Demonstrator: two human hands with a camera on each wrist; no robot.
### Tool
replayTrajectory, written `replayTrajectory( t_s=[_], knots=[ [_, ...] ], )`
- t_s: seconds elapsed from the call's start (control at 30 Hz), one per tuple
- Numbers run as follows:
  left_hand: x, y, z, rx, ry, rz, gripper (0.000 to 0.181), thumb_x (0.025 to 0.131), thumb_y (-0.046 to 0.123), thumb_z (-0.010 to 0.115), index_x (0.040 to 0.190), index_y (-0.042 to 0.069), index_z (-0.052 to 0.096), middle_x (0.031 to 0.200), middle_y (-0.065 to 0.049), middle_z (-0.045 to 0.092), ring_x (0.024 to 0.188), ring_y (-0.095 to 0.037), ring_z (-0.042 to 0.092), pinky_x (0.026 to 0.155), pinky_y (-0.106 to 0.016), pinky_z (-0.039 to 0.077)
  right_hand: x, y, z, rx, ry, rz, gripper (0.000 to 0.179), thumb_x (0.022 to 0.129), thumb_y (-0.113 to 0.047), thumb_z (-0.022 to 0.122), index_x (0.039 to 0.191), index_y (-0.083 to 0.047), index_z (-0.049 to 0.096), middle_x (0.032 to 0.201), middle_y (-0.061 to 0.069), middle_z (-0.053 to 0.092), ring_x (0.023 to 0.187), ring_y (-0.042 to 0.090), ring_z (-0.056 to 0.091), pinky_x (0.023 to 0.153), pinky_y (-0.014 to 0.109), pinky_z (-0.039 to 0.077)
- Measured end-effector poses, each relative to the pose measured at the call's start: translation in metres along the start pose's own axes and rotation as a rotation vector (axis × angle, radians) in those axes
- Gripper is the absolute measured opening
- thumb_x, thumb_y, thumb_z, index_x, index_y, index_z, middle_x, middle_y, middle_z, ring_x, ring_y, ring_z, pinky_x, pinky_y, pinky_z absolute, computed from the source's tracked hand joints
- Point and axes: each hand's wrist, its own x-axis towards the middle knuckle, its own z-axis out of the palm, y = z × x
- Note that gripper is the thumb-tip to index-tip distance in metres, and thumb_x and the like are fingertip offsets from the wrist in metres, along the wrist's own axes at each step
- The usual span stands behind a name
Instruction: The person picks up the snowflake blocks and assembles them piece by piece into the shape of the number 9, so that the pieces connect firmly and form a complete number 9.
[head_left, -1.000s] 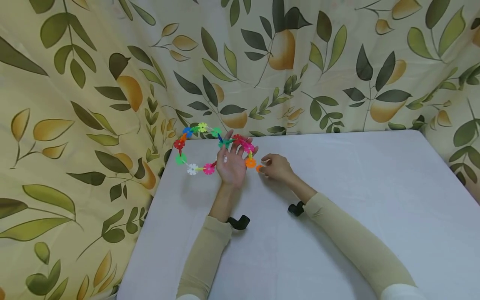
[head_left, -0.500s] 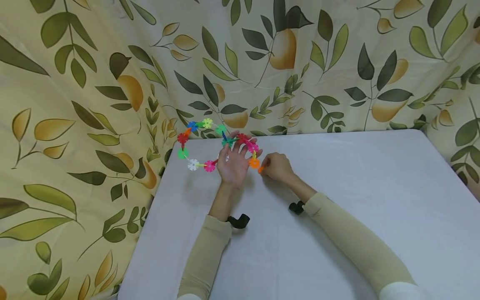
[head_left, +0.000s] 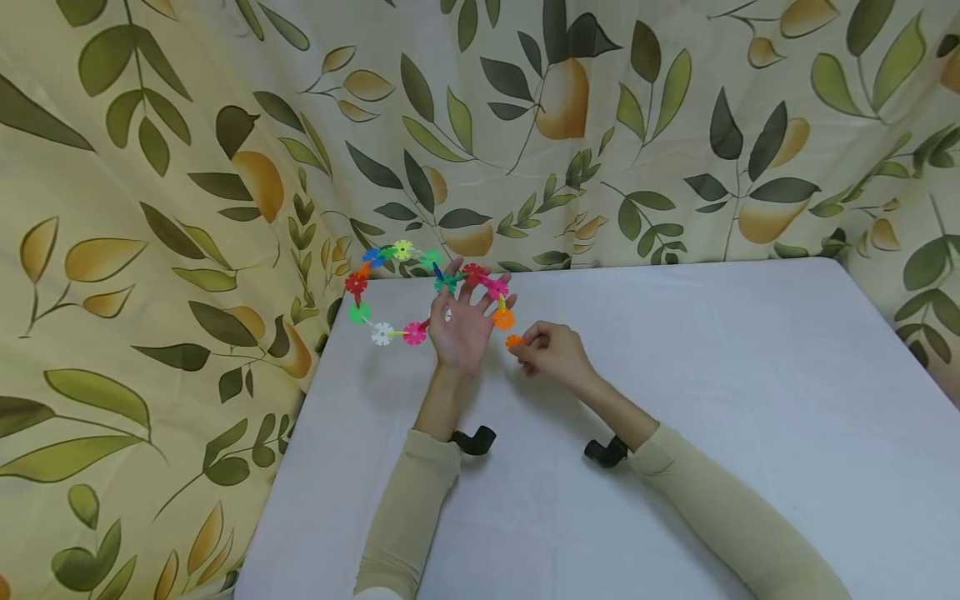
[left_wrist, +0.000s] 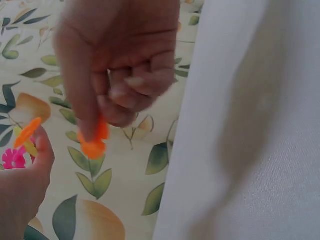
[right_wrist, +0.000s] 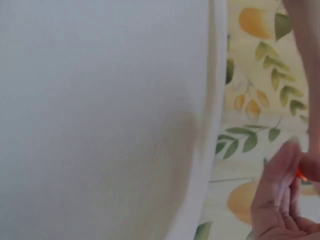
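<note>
A chain of colourful notched plastic discs (head_left: 415,333) hangs in the air over the table's far left, linked edge to edge in a loop. My left hand (head_left: 461,333), palm up with fingers spread, holds it; part of the chain is hidden behind the hand. An orange disc (head_left: 504,318) forms the chain's right end. Just right and below, my right hand (head_left: 553,354) pinches a separate loose orange disc (head_left: 513,342) between thumb and fingertips. In the left wrist view that loose disc (left_wrist: 93,145) shows under the pinching fingers, apart from the chain's orange disc (left_wrist: 28,132).
A white-covered table (head_left: 675,375) lies under both arms. Behind and to the left hangs a curtain (head_left: 510,125) printed with leaves and fruit. A black wrist-camera mount (head_left: 476,440) sits at the left wrist, another mount (head_left: 606,452) at the right.
My right hand has drawn slightly back toward me, and more of its orange disc shows. The left hand with the chain stays nearly in place, the loop shifting a little.
</note>
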Motion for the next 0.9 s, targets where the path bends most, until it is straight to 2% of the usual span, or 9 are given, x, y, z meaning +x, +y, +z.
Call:
replayTrajectory(
  t_s=[0.2, 0.37, 0.53, 0.63, 0.8, 0.9],
  knots=[
    [0.000, -0.001, -0.002, 0.002, 0.010, -0.005, 0.051, 0.105, 0.037, 0.032, 0.155, 0.029, 0.033, 0.148, -0.015, 0.040, 0.148, -0.053, 0.032, 0.106, -0.070, 0.042, -0.015, -0.013, 0.009, 0.157, 0.039, -0.093, 0.019, 0.093, -0.009, 0.078, 0.096, 0.001, 0.062, 0.082, 0.016, 0.074, 0.066, 0.027, 0.074, 0.066, 0.038, 0.064],
    [-0.001, -0.003, -0.003, 0.012, 0.008, -0.014, 0.052, 0.106, 0.036, 0.030, 0.158, 0.033, 0.030, 0.155, -0.017, 0.032, 0.148, -0.053, 0.032, 0.108, -0.074, 0.038, -0.021, -0.022, 0.016, 0.218, 0.064, -0.167, 0.020, 0.093, -0.007, 0.078, 0.094, 0.003, 0.060, 0.084, 0.019, 0.074, 0.065, 0.030, 0.075, 0.065, 0.039, 0.064],
    [-0.001, -0.008, -0.003, 0.015, 0.000, -0.020, 0.053, 0.107, 0.036, 0.032, 0.159, 0.034, 0.028, 0.153, -0.014, 0.034, 0.143, -0.056, 0.039, 0.105, -0.073, 0.041, -0.022, -0.023, 0.020, 0.216, 0.120, -0.227, 0.018, 0.093, -0.005, 0.077, 0.091, 0.002, 0.060, 0.084, 0.018, 0.074, 0.066, 0.029, 0.075, 0.064, 0.041, 0.063],
    [-0.001, -0.011, -0.003, 0.030, -0.004, -0.016, 0.055, 0.106, 0.038, 0.035, 0.160, 0.034, 0.027, 0.151, -0.012, 0.036, 0.142, -0.057, 0.041, 0.104, -0.072, 0.043, -0.022, -0.021, 0.022, 0.196, 0.158, -0.259, 0.017, 0.094, -0.005, 0.076, 0.090, 0.001, 0.060, 0.084, 0.017, 0.075, 0.066, 0.027, 0.075, 0.064, 0.038, 0.063],
    [-0.002, -0.016, 0.000, 0.060, 0.001, -0.011, 0.055, 0.106, 0.040, 0.036, 0.160, 0.034, 0.028, 0.152, -0.010, 0.034, 0.142, -0.055, 0.041, 0.104, -0.073, 0.042, -0.020, -0.020, 0.024, 0.172, 0.204, -0.314, 0.017, 0.095, -0.004, 0.074, 0.088, 0.000, 0.060, 0.081, 0.017, 0.074, 0.064, 0.025, 0.075, 0.062, 0.033, 0.062],
    [-0.003, -0.017, 0.003, 0.068, 0.003, -0.011, 0.055, 0.106, 0.040, 0.036, 0.159, 0.035, 0.028, 0.152, -0.008, 0.034, 0.143, -0.053, 0.040, 0.105, -0.074, 0.041, -0.019, -0.020, 0.024, 0.166, 0.219, -0.318, 0.020, 0.096, -0.004, 0.073, 0.083, 0.001, 0.059, 0.079, 0.017, 0.074, 0.063, 0.026, 0.075, 0.061, 0.033, 0.062]
  ],
)
